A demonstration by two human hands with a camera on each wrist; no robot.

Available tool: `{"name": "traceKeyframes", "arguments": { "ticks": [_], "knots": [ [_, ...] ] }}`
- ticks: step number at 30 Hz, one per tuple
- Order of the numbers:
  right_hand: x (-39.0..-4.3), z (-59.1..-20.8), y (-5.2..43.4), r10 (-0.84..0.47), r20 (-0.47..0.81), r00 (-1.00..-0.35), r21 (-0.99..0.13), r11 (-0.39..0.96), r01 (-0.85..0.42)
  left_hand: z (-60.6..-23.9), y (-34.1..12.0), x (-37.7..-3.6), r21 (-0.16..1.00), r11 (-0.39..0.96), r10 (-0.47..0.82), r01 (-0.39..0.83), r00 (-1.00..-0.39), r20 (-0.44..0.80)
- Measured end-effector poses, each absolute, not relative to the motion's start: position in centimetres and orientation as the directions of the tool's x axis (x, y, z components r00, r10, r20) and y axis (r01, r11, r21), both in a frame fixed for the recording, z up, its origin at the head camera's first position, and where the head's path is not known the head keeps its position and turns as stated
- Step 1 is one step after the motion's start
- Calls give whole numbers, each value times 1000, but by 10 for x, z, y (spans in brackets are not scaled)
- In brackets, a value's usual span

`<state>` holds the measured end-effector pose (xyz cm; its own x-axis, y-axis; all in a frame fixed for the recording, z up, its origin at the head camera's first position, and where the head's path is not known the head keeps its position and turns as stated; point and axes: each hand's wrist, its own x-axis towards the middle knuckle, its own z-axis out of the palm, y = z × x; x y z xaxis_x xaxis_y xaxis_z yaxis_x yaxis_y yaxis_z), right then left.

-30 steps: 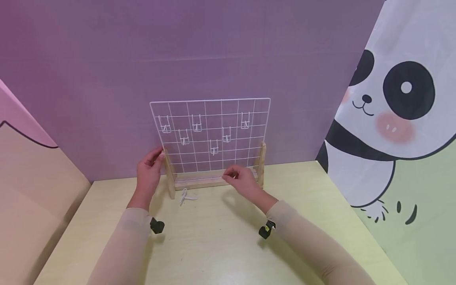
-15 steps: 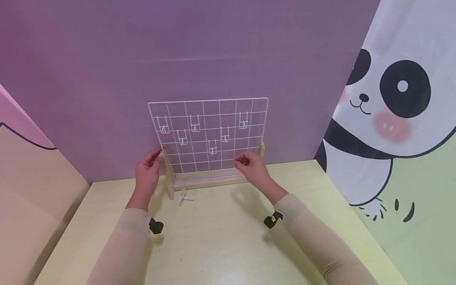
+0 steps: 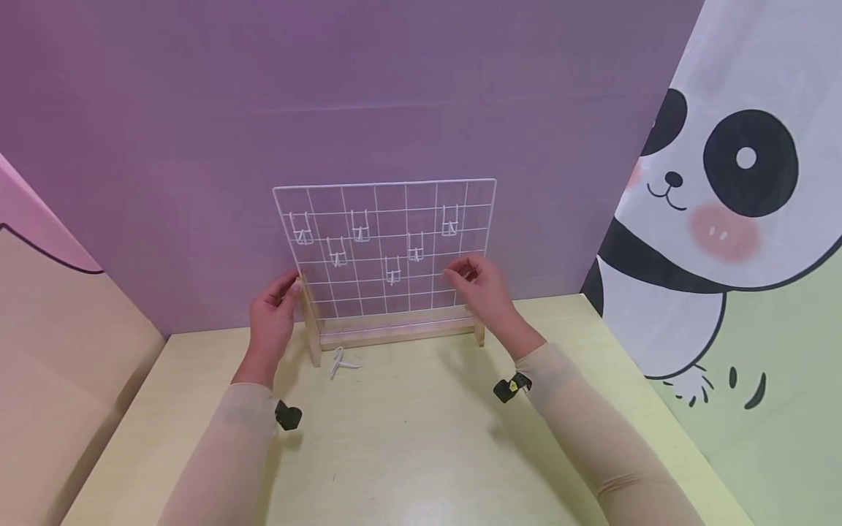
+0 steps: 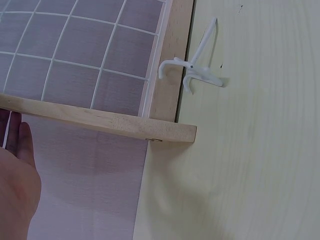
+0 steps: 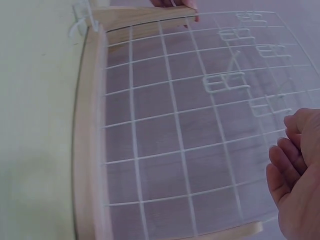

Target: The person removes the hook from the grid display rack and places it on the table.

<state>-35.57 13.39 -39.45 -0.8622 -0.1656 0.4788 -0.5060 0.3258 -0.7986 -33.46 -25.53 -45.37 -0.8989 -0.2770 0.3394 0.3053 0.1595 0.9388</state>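
Observation:
A white wire grid (image 3: 384, 299) stands upright in a wooden stand (image 3: 395, 336), with several white wire hooks (image 3: 392, 274) hung on it. My left hand (image 3: 272, 318) grips the top of the stand's left wooden post (image 3: 310, 321) between thumb and fingers. In front of the grid's right side is my right hand (image 3: 483, 288), its fingers loosely bent. No object shows in it; whether its fingertips touch the wires is hard to see. A loose white hook (image 4: 195, 67) lies on the tabletop by the stand's left front, near the base.
The pale wooden tabletop (image 3: 395, 438) meets a purple backdrop (image 3: 395, 88) behind the stand. A panda-printed panel (image 3: 697, 307) borders it on the right, and a beige and pink panel (image 3: 66, 351) on the left. The right post is partly hidden by my right hand.
My right hand has risen and shifted right, from near the stand's bottom bar to the grid's right half. My left hand stays on the left post, and the loose hook has not moved.

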Motion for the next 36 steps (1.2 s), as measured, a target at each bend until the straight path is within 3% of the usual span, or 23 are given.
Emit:
{"name": "traceKeyframes", "arguments": {
  "ticks": [7,25,36],
  "knots": [
    [-360,-380,132,-125,616,-778,-718,319,-619,-452,-257,-335,949,153,-278,275,-910,309],
    [-363,-361,121,5,741,-672,-653,236,-719,-459,-257,-339,929,145,-292,341,-882,370],
    [-370,-361,114,64,818,-572,-568,250,-784,-460,-259,-341,940,149,-292,308,-894,340]
  ]
}}
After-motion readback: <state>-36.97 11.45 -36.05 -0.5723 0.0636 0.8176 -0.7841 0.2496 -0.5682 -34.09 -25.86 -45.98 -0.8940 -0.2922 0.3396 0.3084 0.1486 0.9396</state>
